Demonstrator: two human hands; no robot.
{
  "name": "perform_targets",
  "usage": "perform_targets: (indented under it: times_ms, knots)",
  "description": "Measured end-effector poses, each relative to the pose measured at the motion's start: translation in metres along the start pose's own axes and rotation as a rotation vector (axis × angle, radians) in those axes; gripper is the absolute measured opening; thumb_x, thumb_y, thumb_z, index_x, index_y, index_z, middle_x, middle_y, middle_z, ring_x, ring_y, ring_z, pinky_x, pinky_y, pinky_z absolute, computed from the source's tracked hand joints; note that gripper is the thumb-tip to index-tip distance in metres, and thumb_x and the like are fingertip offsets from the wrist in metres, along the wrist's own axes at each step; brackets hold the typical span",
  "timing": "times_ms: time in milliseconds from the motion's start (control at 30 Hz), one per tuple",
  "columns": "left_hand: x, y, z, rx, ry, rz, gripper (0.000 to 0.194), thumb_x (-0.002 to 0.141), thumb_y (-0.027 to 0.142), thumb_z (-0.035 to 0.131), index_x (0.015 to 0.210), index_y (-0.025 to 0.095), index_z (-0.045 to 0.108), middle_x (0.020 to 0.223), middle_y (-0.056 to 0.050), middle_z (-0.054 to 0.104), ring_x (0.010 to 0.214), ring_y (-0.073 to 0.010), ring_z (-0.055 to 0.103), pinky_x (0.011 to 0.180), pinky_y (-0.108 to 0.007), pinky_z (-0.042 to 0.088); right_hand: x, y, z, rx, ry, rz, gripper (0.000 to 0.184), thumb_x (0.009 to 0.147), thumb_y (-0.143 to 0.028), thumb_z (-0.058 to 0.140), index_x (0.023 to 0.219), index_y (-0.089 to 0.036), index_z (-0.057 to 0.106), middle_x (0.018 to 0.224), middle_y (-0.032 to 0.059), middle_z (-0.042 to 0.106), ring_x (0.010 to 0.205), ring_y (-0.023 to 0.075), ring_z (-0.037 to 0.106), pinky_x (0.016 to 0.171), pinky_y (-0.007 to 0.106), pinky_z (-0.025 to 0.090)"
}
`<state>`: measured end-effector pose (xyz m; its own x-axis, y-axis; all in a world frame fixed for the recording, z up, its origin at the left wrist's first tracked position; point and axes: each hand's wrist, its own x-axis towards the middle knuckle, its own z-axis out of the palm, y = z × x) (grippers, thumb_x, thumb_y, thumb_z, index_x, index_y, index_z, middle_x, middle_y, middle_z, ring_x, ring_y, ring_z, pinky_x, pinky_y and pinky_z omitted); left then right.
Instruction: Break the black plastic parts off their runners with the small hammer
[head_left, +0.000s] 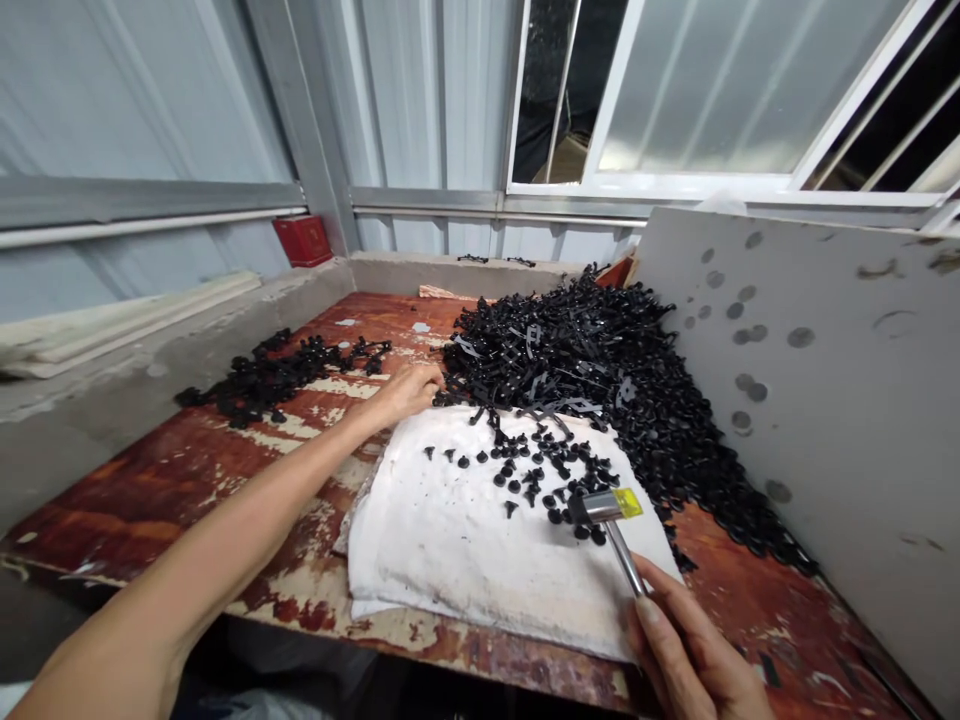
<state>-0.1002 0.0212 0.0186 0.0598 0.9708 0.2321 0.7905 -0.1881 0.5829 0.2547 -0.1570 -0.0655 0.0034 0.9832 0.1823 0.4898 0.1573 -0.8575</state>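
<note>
Silver metal shows on the hammer (pixel 604 507) gripped by its handle in the right hand (pixel 694 640), the head ahead among loose black pieces (pixel 514 487). Left of that hand, bare white cloth (pixel 450 560) spreads near the counter (pixel 135 500)'s front edge; rightward, a grey board (pixel 840 380) bounds the room. The left hand (pixel 414 388), fingers bunched, meets the black pile (pixel 570 350)'s left edge; I cannot tell whether it pinches anything. Open counter lies to its left.

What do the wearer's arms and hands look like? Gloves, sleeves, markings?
Left hand: bare, no glove. Left forearm: no sleeve, watch or bracelet on the visible stretch. Right hand: ungloved; its forearm is out of frame. No clear markings.
</note>
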Motion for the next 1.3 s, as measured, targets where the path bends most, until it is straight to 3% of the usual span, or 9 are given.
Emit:
perform_targets:
  times_ms: [167, 267, 367, 467, 567, 733, 1033, 1167, 1300]
  knots:
    - [-0.007, 0.011, -0.011, -0.258, 0.248, -0.194, 0.004, 0.075, 0.016, 0.050, 0.076, 0.019, 0.053, 0.065, 0.001, 0.057, 0.064, -0.0138, 0.058, 0.065, -0.026, 0.049, 0.000, 0.004, 0.001, 0.026, 0.043, 0.020, 0.040, 0.081, -0.049, 0.066, 0.112, -0.025, 0.075, 0.106, 0.0067, 0.078, 0.100, 0.0279, 0.073, 0.078, 0.029, 0.060]
    - [-0.023, 0.033, -0.009, -0.438, 0.248, -0.272, 0.002, 0.079, 0.016, 0.050, 0.081, 0.017, 0.049, 0.066, 0.000, 0.059, 0.054, -0.0107, 0.057, 0.055, -0.026, 0.052, -0.002, -0.003, 0.004, 0.123, 0.069, 0.070, 0.039, 0.081, -0.052, 0.066, 0.106, -0.023, 0.075, 0.084, 0.0060, 0.078, 0.081, 0.0250, 0.074, 0.061, 0.025, 0.059]
    - [-0.053, 0.062, 0.001, -0.729, 0.131, -0.324, 0.009, 0.077, 0.017, 0.058, 0.082, 0.016, 0.050, 0.066, 0.000, 0.060, 0.051, -0.0099, 0.058, 0.050, -0.025, 0.053, -0.008, -0.019, 0.012, 0.314, 0.047, 0.205, 0.038, 0.083, -0.056, 0.063, 0.098, -0.022, 0.070, 0.050, -0.0026, 0.057, 0.045, 0.0157, 0.057, 0.036, 0.021, 0.043]
    - [-0.092, 0.088, 0.018, -0.935, -0.016, -0.389, 0.025, 0.068, 0.025, 0.072, 0.082, 0.015, 0.054, 0.064, 0.001, 0.061, 0.048, -0.0101, 0.059, 0.045, -0.023, 0.052, -0.015, -0.040, 0.024, 0.537, 0.043, 0.348, 0.040, 0.083, -0.060, 0.063, 0.089, -0.021, 0.060, 0.044, -0.0105, 0.040, 0.032, 0.0064, 0.032, 0.033, 0.017, 0.027]
    - [-0.128, 0.109, 0.040, -0.956, -0.160, -0.414, 0.038, 0.061, 0.038, 0.078, 0.081, 0.015, 0.056, 0.061, 0.001, 0.063, 0.045, -0.0105, 0.059, 0.043, -0.023, 0.051, -0.015, -0.058, 0.032, 0.655, 0.075, 0.321, 0.049, 0.073, -0.067, 0.068, 0.085, -0.021, 0.054, 0.045, -0.0119, 0.040, 0.031, 0.0039, 0.026, 0.032, 0.017, 0.022]
    - [-0.167, 0.126, 0.065, -0.950, -0.359, -0.504, 0.047, 0.054, 0.051, 0.078, 0.077, 0.017, 0.054, 0.051, 0.004, 0.059, 0.039, -0.0095, 0.054, 0.040, -0.021, 0.046, -0.014, -0.069, 0.034, 0.740, 0.062, 0.292, 0.043, 0.076, -0.060, 0.069, 0.084, -0.020, 0.053, 0.043, -0.0110, 0.042, 0.033, 0.0048, 0.031, 0.035, 0.017, 0.025]
    - [-0.193, 0.122, 0.071, -0.997, -0.395, -0.448, 0.034, 0.065, 0.039, 0.078, 0.081, 0.018, 0.057, 0.055, 0.002, 0.060, 0.049, -0.0117, 0.058, 0.049, -0.024, 0.050, -0.028, -0.067, 0.039, 0.805, 0.086, 0.386, 0.037, 0.071, -0.048, 0.076, 0.084, -0.020, 0.055, 0.057, -0.0070, 0.055, 0.035, 0.0031, 0.035, 0.032, 0.016, 0.029]
    - [-0.192, 0.113, 0.069, -1.224, -0.627, -0.507, 0.038, 0.062, 0.028, 0.079, 0.096, 0.018, 0.064, 0.082, -0.004, 0.068, 0.064, -0.0156, 0.064, 0.053, -0.028, 0.054, -0.031, -0.066, 0.040, 0.837, 0.063, 0.396, 0.037, 0.073, -0.048, 0.074, 0.087, -0.019, 0.057, 0.052, -0.0086, 0.052, 0.034, 0.0033, 0.034, 0.032, 0.015, 0.029]
    - [-0.182, 0.105, 0.069, -1.420, -0.875, -0.574, 0.034, 0.064, 0.030, 0.075, 0.094, 0.015, 0.068, 0.086, -0.012, 0.072, 0.072, -0.0214, 0.068, 0.065, -0.034, 0.056, -0.035, -0.067, 0.039, 0.825, -0.008, 0.414, 0.037, 0.075, -0.049, 0.072, 0.087, -0.018, 0.057, 0.043, -0.0110, 0.045, 0.033, 0.0032, 0.032, 0.033, 0.014, 0.026]
